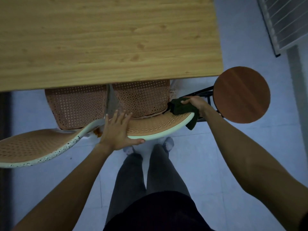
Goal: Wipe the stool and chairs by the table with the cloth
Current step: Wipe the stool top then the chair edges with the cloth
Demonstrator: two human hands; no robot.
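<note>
Two cane-weave chairs are pushed under the wooden table [106, 39]. The right chair [143, 99] has a curved backrest [155, 125] with a pale rim. My left hand [116, 130] lies flat on the left part of that backrest, thumb hooked over the rim. At the backrest's right end my right hand [193, 104] presses a dark green cloth [181, 109], and part of the cloth hangs over the rim. The left chair [76, 105] shows its seat and a speckled backrest [35, 147]. A round brown stool [241, 94] on a black frame stands to the right.
The floor [225, 164] is pale tile. My legs and socked feet [168, 144] stand just behind the right chair. A white wire rack [286, 22] leans at the top right. A small brown stain [98, 131] marks the gap between the backrests.
</note>
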